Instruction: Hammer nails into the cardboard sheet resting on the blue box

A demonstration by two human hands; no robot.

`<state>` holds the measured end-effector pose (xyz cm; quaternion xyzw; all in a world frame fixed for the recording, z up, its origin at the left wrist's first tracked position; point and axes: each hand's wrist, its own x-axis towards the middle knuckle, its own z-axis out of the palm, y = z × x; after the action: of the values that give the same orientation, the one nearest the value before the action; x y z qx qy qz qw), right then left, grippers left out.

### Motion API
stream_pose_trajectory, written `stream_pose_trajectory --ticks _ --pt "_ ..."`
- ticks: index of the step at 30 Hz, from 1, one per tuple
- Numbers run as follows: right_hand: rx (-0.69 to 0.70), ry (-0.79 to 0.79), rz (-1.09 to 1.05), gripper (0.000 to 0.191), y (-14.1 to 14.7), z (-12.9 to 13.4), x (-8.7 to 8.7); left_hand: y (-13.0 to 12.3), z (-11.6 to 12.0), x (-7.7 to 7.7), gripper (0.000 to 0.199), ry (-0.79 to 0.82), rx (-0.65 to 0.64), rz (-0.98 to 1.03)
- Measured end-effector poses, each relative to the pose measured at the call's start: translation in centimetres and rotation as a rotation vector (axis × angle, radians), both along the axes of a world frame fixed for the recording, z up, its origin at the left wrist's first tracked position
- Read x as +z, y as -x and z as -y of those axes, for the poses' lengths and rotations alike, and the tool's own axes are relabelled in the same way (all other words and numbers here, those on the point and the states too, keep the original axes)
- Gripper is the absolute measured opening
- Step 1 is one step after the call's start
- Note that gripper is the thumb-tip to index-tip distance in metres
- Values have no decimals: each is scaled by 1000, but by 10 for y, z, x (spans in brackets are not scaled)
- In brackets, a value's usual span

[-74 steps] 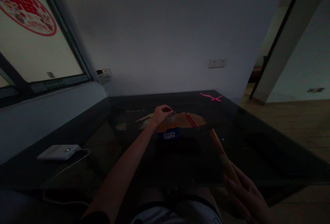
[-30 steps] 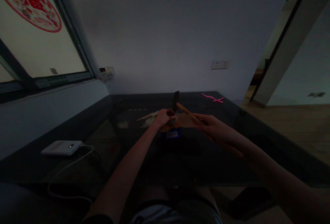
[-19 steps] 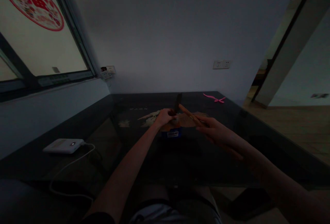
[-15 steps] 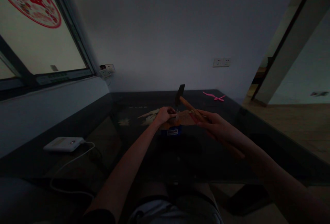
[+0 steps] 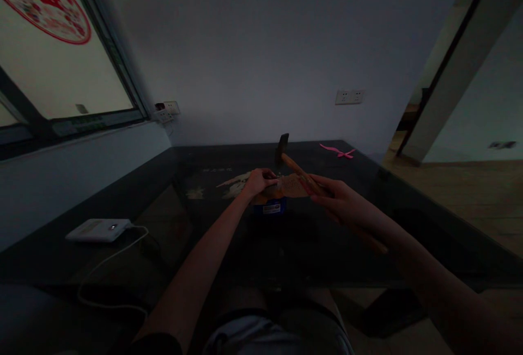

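Note:
My right hand (image 5: 337, 196) is wrapped round the wooden handle of a hammer (image 5: 300, 171), whose dark head is raised above the board. A thin brown wooden board (image 5: 296, 186) lies across a blue box (image 5: 272, 207) on the dark table. My left hand (image 5: 260, 181) rests on the board's left part, with thumb and fingers pinched together close under the hammer head. Whatever sits between those fingertips is too small and dim to make out.
A white power bank (image 5: 99, 230) with a white cable lies on the table (image 5: 229, 246) at the left. Pink scissors-like strips (image 5: 338, 151) lie at the far right corner. Behind the table stands a wall with sockets (image 5: 350, 97); a window (image 5: 81, 72) is at the left.
The whole view has shifted slightly. The hammer stays raised in my right hand with little visible movement, and my left hand keeps its place on the board.

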<state>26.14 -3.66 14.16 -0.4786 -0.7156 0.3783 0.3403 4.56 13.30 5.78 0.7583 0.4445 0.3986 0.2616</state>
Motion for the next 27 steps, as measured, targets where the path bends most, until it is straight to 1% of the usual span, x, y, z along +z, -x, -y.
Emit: stream_pose_trajectory --ticks 6,10,12,16,20,24,27 --pt "6 51 91 62 3 -4 -8 3 -3 -2 12 -3 -12 6" --pt "-10 5 48 57 1 0 -5 4 -4 -4 13 9 -8 15" --pt "-4 6 27 55 1 2 -3 4 -4 -5 14 14 -2 14" --pt "12 41 53 62 3 -1 -11 2 -2 -2 12 2 6 4" --pt "-9 30 48 61 3 -6 -20 2 1 2 10 -14 8 -13" --pt "-23 52 -3 66 3 0 -17 3 4 3 10 -11 11 -16" --pt "-33 37 -8 65 3 3 -18 3 4 3 12 -17 13 -18"
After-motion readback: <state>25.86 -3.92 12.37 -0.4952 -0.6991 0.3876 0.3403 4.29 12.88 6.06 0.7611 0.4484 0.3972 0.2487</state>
